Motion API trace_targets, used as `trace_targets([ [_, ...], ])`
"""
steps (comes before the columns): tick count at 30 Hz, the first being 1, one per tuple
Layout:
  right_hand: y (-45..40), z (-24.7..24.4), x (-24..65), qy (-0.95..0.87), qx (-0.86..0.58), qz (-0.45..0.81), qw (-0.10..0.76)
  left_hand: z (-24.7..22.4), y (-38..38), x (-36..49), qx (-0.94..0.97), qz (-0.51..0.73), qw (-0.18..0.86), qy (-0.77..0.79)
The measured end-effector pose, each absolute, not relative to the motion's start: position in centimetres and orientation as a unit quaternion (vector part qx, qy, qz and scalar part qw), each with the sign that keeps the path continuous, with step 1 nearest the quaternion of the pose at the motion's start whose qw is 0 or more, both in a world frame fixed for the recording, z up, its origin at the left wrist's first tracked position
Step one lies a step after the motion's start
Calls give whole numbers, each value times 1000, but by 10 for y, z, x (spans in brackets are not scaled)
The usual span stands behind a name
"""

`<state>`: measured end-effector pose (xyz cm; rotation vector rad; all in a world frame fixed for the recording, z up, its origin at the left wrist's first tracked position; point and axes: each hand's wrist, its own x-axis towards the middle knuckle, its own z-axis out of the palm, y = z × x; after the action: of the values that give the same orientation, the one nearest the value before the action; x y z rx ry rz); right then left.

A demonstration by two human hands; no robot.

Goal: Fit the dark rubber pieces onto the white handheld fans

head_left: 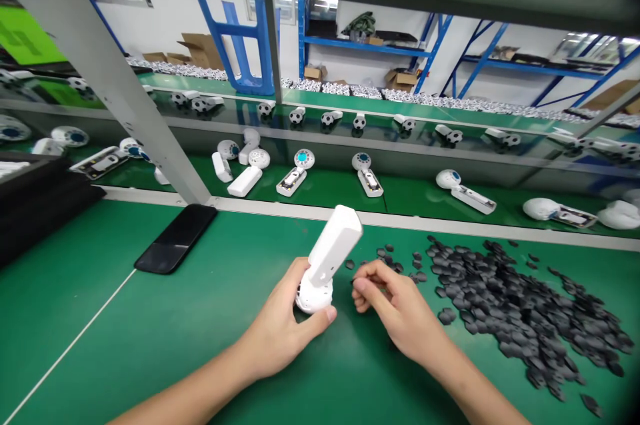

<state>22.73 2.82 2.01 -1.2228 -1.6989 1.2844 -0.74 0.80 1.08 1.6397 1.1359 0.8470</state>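
Note:
My left hand (287, 325) is closed around the round base of a white plastic device (334, 245), whose long rectangular body tilts up and to the right. The side of the base turned away from me is hidden. Just right of it, my right hand (395, 308) is closed, thumb pressed to the fingertips. Whatever lies in that pinch, if anything, is too small to make out. Beyond and to the right of this hand spreads a large pile of small black pentagon-shaped pieces (520, 305), with a few stray ones near the fingers.
A black phone (176, 238) lies on the green table (165, 338) at the left. Behind the table's metal edge, a green conveyor belt (410, 195) carries several similar white devices (369, 175). Higher up, a shelf holds several football-patterned units (359, 121). A grey post (130, 92) stands left.

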Motion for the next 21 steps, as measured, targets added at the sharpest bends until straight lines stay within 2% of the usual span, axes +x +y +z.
trace_targets([
  [8, 19, 19, 217, -508, -471, 646, 321, 17, 5, 1, 681, 332, 480, 442],
  [18, 6, -2, 199, -489, -549, 600, 314, 12, -1, -1, 745, 339, 411, 401],
  [21, 9, -7, 200, -507, -560, 594, 278, 10, 1, -3, 763, 312, 383, 417],
])
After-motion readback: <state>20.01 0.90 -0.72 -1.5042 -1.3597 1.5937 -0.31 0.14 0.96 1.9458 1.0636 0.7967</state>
